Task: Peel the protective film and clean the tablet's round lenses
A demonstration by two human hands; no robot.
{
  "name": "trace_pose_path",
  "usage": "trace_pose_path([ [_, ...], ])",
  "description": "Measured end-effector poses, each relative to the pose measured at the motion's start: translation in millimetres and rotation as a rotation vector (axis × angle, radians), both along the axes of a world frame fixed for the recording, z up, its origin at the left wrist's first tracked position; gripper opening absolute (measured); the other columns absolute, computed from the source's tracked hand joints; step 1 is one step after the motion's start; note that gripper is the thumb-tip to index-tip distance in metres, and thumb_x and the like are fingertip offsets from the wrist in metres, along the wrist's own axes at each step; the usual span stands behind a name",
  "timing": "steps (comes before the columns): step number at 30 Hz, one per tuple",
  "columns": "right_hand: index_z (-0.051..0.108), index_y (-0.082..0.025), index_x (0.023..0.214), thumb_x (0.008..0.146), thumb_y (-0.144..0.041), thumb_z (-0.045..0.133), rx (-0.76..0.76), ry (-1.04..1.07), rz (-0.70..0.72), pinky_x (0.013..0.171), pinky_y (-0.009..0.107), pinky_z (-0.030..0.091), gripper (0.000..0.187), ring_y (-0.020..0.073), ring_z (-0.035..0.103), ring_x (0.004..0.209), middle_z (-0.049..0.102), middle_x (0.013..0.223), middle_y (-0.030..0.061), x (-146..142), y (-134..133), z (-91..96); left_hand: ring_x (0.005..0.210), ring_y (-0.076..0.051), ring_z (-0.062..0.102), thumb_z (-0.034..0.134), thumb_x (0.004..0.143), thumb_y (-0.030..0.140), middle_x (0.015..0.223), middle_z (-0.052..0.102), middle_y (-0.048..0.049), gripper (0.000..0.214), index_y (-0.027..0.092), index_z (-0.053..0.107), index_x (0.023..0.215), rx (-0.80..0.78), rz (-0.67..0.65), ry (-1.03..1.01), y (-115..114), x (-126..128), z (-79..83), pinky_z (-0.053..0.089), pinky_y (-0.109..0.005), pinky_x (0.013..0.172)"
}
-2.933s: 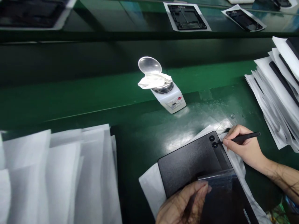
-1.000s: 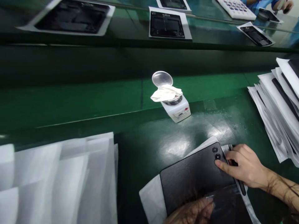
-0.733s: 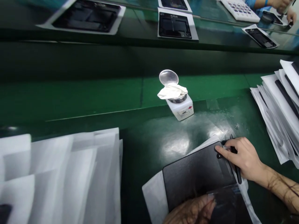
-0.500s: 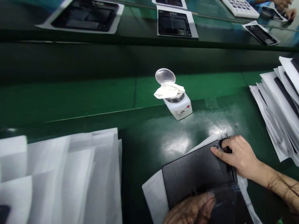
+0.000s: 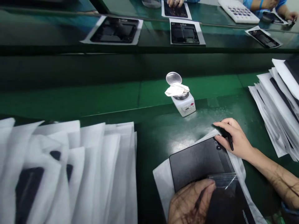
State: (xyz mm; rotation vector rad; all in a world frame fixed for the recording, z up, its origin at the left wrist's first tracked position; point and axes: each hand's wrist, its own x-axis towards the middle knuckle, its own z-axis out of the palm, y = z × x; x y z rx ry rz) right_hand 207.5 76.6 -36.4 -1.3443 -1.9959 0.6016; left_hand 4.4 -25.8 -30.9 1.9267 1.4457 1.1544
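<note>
A black tablet (image 5: pixel 198 161), back side up with camera lenses at its top right corner, lies on a white sheet (image 5: pixel 161 179). My left hand (image 5: pixel 189 202) is over its lower part, thumb and fingers pinched on the edge of a clear plastic film (image 5: pixel 225 182). The film is lifted over the tablet's lower right part. My right hand (image 5: pixel 235 140) is beside the lens corner and holds a slim black pen-like tool (image 5: pixel 230 141). Its thumb is close to the lenses; whether it touches the tablet I cannot tell.
A white pump bottle (image 5: pixel 184 105) with its metal lid up and a white cloth on top stands behind the tablet. White sleeves (image 5: pixel 112 168) stand at left; a stack of them (image 5: pixel 277 109) is at right. Device panels (image 5: pixel 115 30) lie on a raised shelf, with other people's hands beyond.
My right hand has moved off the tablet's lens corner, and the lenses now show. The black tool has come away from the tablet's edge. My left hand still pinches the film. The view has shifted.
</note>
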Motion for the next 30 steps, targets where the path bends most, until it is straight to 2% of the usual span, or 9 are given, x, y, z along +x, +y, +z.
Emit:
trace_pose_path([
  [7, 0.063, -0.022, 0.123, 0.085, -0.025, 0.073, -0.068, -0.137, 0.016, 0.091, 0.047, 0.048, 0.039, 0.0284, 0.059, 0.104, 0.061, 0.108, 0.0091, -3.8, 1.7, 1.6, 0.059, -0.006, 0.075, 0.050, 0.100, 0.048, 0.072, 0.079, 0.0139, 0.025, 0.035, 0.068, 0.088, -0.110, -0.052, 0.013, 2.1, -1.8, 7.3, 0.056, -0.005, 0.067],
  [10, 0.063, -0.024, 0.124, 0.078, -0.032, 0.083, -0.082, -0.192, -0.001, 0.090, 0.047, 0.048, 0.051, 0.0299, 0.060, 0.106, 0.062, 0.110, 0.0087, -8.6, 2.4, 1.0, 0.061, -0.007, 0.075, 0.051, 0.099, 0.047, 0.074, 0.079, 0.0142, 0.024, 0.036, 0.069, 0.088, -0.149, -0.057, 0.003, 0.0, -2.5, 7.1, 0.057, -0.007, 0.066],
  [12, 0.063, -0.023, 0.123, 0.075, -0.037, 0.085, -0.068, -0.158, -0.001, 0.089, 0.046, 0.049, 0.054, 0.0296, 0.060, 0.104, 0.064, 0.108, 0.0086, -9.1, 4.0, 0.1, 0.063, -0.009, 0.076, 0.053, 0.098, 0.044, 0.075, 0.079, 0.0136, 0.020, 0.036, 0.069, 0.089, -0.171, -0.056, -0.002, -1.0, -2.8, 6.7, 0.058, -0.009, 0.066],
  [17, 0.068, -0.020, 0.109, 0.096, -0.028, 0.058, 0.012, 0.050, -0.022, 0.083, 0.039, 0.053, 0.018, 0.0229, 0.063, 0.092, 0.065, 0.097, 0.0076, -0.7, 9.7, -2.0, 0.060, -0.010, 0.076, 0.054, 0.097, 0.044, 0.072, 0.079, 0.0132, 0.019, 0.036, 0.068, 0.087, -0.155, -0.065, -0.030, -1.1, -3.0, 6.1, 0.058, -0.010, 0.065],
  [20, 0.069, -0.021, 0.097, 0.097, -0.026, 0.056, 0.046, -0.028, -0.045, 0.083, 0.039, 0.050, 0.015, 0.0231, 0.062, 0.091, 0.064, 0.091, 0.0067, 1.2, 10.2, -1.7, 0.060, -0.010, 0.075, 0.055, 0.097, 0.043, 0.073, 0.079, 0.0129, 0.019, 0.036, 0.069, 0.086, -0.162, -0.058, -0.030, -0.5, -3.2, 5.8, 0.058, -0.010, 0.064],
  [25, 0.068, -0.021, 0.086, 0.094, -0.029, 0.062, 0.030, -0.201, -0.040, 0.080, 0.038, 0.046, 0.012, 0.0224, 0.058, 0.086, 0.062, 0.089, 0.0052, -3.5, 8.5, 0.0, 0.063, -0.011, 0.077, 0.057, 0.096, 0.042, 0.077, 0.080, 0.0116, 0.017, 0.036, 0.070, 0.088, -0.166, -0.058, -0.020, -2.4, -4.6, 3.5, 0.059, -0.010, 0.066],
  [30, 0.060, -0.021, 0.077, 0.093, -0.025, 0.059, 0.021, -0.186, -0.032, 0.075, 0.035, 0.043, 0.017, 0.0206, 0.058, 0.080, 0.063, 0.084, 0.0038, -7.8, 10.6, -0.1, 0.063, -0.009, 0.076, 0.057, 0.096, 0.040, 0.076, 0.080, 0.0135, 0.015, 0.037, 0.069, 0.089, -0.159, -0.070, -0.037, -2.2, -1.3, 5.2, 0.058, -0.008, 0.069],
])
